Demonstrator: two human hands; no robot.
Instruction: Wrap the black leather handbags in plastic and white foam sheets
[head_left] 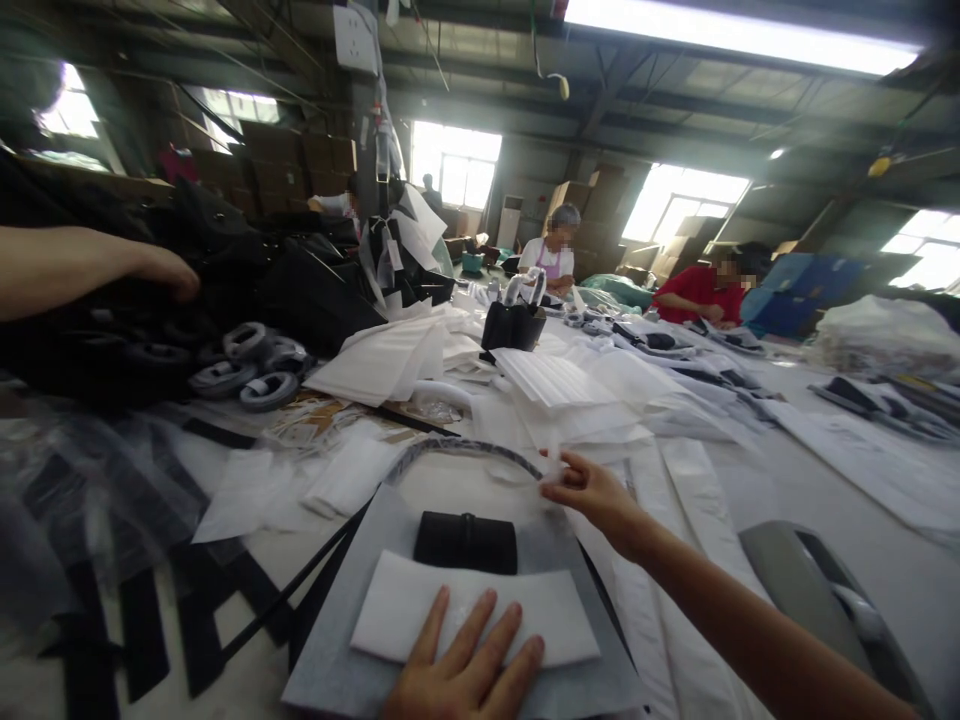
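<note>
My left hand (pixel 469 660) lies flat with spread fingers on a folded white foam pad (pixel 382 600). Under the pad is a pale, thin sheet (pixel 330 655), which covers a black bag whose dark edges show at both sides. Just above the pad sits a black rectangular piece (pixel 465 542) with a raised band across its middle. A handle (pixel 457 447) wrapped in clear film arches beyond it. At the handle's right end, my right hand (pixel 589 497) pinches the film-wrapped part between thumb and fingers. A whitish scrap rises by those fingertips.
A co-worker's arm (pixel 90 265) reaches in from the left over black bags. Wrapped handle rings (pixel 270 390) lie near it. White sheets (pixel 555 380) and a standing black bag (pixel 514 325) are ahead. A grey-green tool-like object (pixel 795 580) lies right. Co-workers sit farther back.
</note>
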